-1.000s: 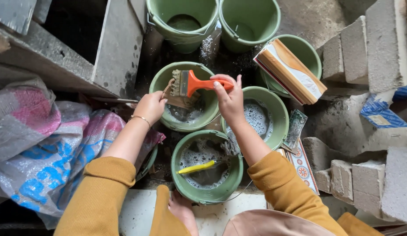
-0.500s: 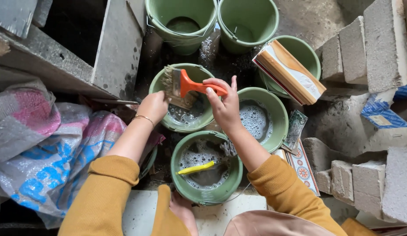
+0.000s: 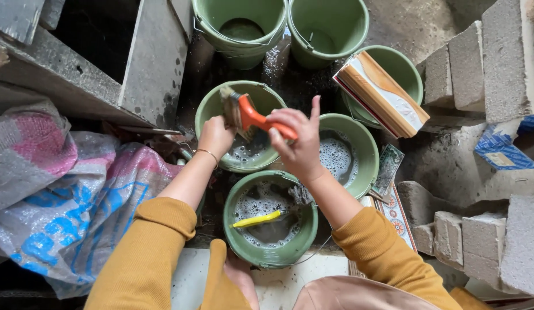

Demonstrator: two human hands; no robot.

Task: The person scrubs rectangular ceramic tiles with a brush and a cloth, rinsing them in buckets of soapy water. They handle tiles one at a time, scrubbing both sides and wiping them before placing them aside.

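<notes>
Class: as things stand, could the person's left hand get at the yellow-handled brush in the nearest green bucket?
Probably not freely: the left hand is at the farther bucket, though the yellow-handled brush lies uncovered.

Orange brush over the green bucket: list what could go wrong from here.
1. The right hand holds the orange brush by the handle end, over the soapy bucket; wet fingers could let it slip in.
2. The left hand sits right beside the bristles, so suds may splash onto the sleeve.
3. The stack of tiles rests tilted on another bucket's rim and might slide if bumped.
</notes>
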